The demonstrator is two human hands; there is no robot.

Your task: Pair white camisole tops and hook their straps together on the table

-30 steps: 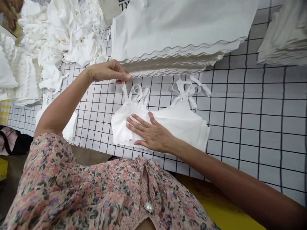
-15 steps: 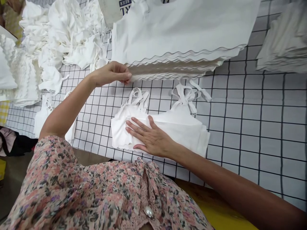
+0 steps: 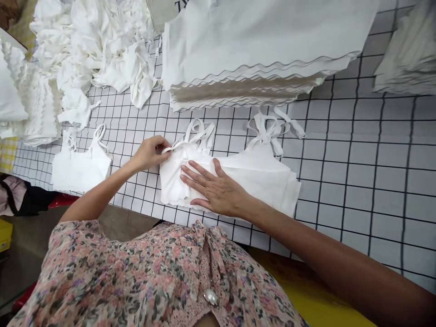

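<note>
As left hand (image 3: 149,153) pinches strap (image 3: 185,139), right hand (image 3: 218,188) presses white bralette (image 3: 173,181)

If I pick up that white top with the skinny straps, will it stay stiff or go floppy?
It will probably go floppy: the soft white top bends easily under the right hand. The thin straps curl loosely, so they would likely dangle and tangle. It seems light too, since the left hand pinches a strap with just its fingertips.

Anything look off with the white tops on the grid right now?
One thing: the white crop tops at upper left lie in a crumpled, tangled heap, unlike the squared scallop-edged stack beside them. The top under the spread hand overlaps another, but shows no visible damage.
</note>
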